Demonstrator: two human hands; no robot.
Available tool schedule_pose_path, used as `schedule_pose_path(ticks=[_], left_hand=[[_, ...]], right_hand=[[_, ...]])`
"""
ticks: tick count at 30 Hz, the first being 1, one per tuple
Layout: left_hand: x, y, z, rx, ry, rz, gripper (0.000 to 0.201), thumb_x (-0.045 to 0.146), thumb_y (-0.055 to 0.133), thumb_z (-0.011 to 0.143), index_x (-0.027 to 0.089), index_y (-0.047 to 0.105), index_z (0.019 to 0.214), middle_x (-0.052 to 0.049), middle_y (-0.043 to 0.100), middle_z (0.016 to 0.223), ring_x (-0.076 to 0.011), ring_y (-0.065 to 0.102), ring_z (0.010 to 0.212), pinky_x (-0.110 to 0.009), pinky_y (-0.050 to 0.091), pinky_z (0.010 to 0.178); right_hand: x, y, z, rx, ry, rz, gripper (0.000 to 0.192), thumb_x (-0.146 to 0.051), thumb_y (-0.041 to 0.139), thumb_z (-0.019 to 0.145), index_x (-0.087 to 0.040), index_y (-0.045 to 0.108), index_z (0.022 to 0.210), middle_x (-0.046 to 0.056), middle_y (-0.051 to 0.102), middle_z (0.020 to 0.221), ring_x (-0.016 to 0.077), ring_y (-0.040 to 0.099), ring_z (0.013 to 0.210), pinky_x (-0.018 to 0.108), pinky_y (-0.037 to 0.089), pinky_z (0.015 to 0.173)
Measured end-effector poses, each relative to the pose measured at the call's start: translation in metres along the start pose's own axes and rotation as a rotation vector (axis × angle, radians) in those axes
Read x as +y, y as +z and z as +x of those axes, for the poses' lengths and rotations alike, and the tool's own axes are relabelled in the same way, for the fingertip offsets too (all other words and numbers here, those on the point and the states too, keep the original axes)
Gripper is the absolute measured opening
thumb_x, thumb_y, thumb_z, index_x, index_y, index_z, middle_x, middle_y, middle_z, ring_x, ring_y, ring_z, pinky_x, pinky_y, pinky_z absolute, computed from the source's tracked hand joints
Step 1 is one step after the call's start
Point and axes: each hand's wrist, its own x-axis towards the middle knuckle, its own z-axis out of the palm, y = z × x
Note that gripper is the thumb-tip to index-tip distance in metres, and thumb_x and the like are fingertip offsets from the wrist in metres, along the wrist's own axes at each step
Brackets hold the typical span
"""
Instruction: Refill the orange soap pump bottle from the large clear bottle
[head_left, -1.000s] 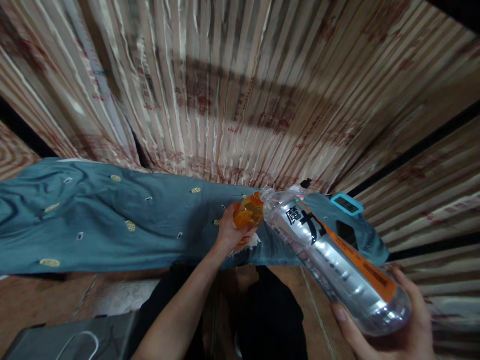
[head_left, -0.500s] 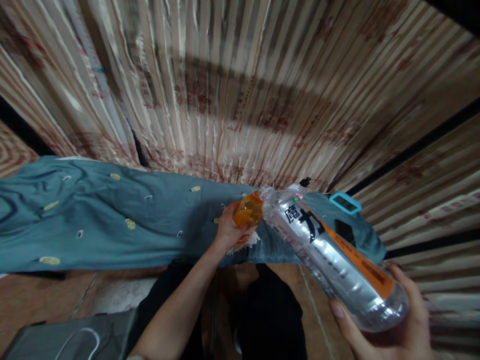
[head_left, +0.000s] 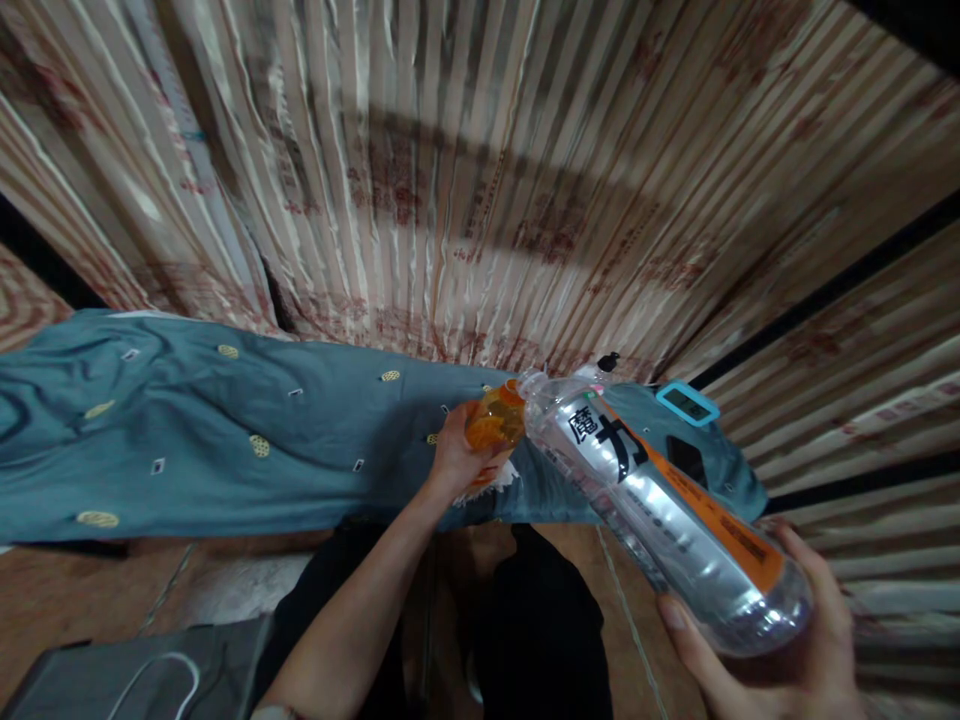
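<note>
My left hand (head_left: 454, 456) is closed around a small orange bottle (head_left: 496, 418) above the front edge of the cloth-covered surface. In my right hand (head_left: 806, 640) is a large clear plastic bottle (head_left: 660, 500) with a silver and orange label, gripped near its base. The large bottle lies tilted, its neck pointing left and down, with its mouth at the top of the orange bottle. Whether liquid passes between them I cannot make out. White frayed material (head_left: 491, 484) shows just below the orange bottle.
A teal cloth with yellow prints (head_left: 225, 430) covers the long surface. On its right lie a blue-framed device (head_left: 688, 403) and a dark phone-like object (head_left: 685, 459). A black-topped bottle (head_left: 606, 364) stands behind. Striped curtains (head_left: 450, 180) hang close; a grey case (head_left: 142, 670) sits lower left.
Almost nothing differs. The large bottle's base and my right hand sit very slightly further left and higher; both bottles stay mouth to mouth.
</note>
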Motion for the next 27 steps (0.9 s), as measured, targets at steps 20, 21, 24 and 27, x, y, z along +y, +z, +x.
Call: schedule_pose_path(ticks=[20,21,24,27], left_hand=[[0.001,-0.001,0.001,-0.009,0.002,0.025,0.058,0.027,0.088,0.060,0.020,0.063,0.112,-0.008,0.070,0.114,-0.0265,0.068,0.107,-0.044,0.053,0.101],[0.000,0.000,0.000,-0.010,0.004,0.027,0.059,0.027,0.088,0.060,0.019,0.063,0.113,-0.009,0.070,0.114,-0.0270,0.068,0.108,-0.044,0.053,0.101],[0.001,0.000,0.001,-0.019,0.002,0.023,0.060,0.028,0.088,0.060,0.018,0.063,0.114,-0.010,0.071,0.115,-0.0280,0.068,0.109,-0.045,0.053,0.101],[0.001,0.000,0.001,-0.025,-0.016,0.023,0.061,0.028,0.089,0.060,0.018,0.063,0.114,-0.010,0.071,0.116,-0.0283,0.067,0.111,-0.045,0.053,0.101]], right_hand=[[-0.012,-0.001,-0.001,-0.008,0.134,0.035,0.100,-0.056,0.081,0.073,-0.020,0.038,0.157,0.016,0.054,0.143,0.0338,0.060,0.118,0.054,0.049,0.104],[-0.014,-0.001,-0.001,-0.005,0.164,0.044,0.101,-0.057,0.080,0.074,-0.020,0.038,0.157,0.016,0.053,0.145,0.0340,0.060,0.120,0.054,0.050,0.104],[-0.015,-0.001,-0.003,-0.013,0.229,0.099,0.105,-0.061,0.080,0.073,-0.020,0.036,0.158,0.017,0.047,0.153,0.0363,0.055,0.130,0.055,0.046,0.109],[-0.006,-0.001,-0.006,-0.020,0.220,0.136,0.111,-0.063,0.082,0.068,-0.020,0.034,0.159,0.016,0.040,0.159,0.0399,0.046,0.140,0.059,0.036,0.116]])
